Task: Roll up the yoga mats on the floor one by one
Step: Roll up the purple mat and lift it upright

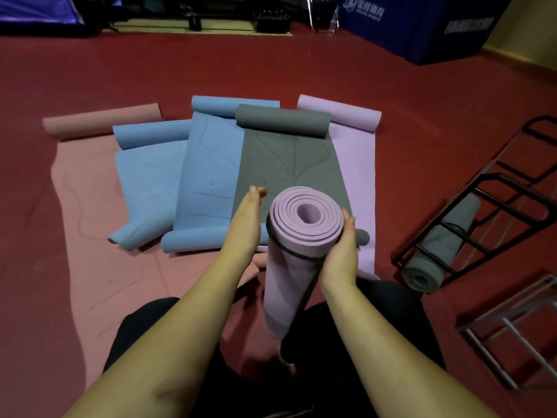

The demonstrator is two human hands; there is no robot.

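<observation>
A rolled lilac yoga mat (297, 251) stands upright between my knees, its spiral end facing up, with a dark elastic band (294, 253) around its upper part. My right hand (340, 254) grips the roll's right side at the band. My left hand (248, 218) hovers just left of the roll with straight fingers, not touching it. On the floor ahead lie several half-unrolled mats: pink (90, 182), two blue (144, 176) (211, 164), grey (283, 158) and lilac (358, 158).
A black metal rack (494, 188) lies at the right with a rolled grey mat (440, 245) in it. A silver frame (512, 327) sits nearer at the lower right. Blue padded blocks (422, 25) and equipment stand at the far wall.
</observation>
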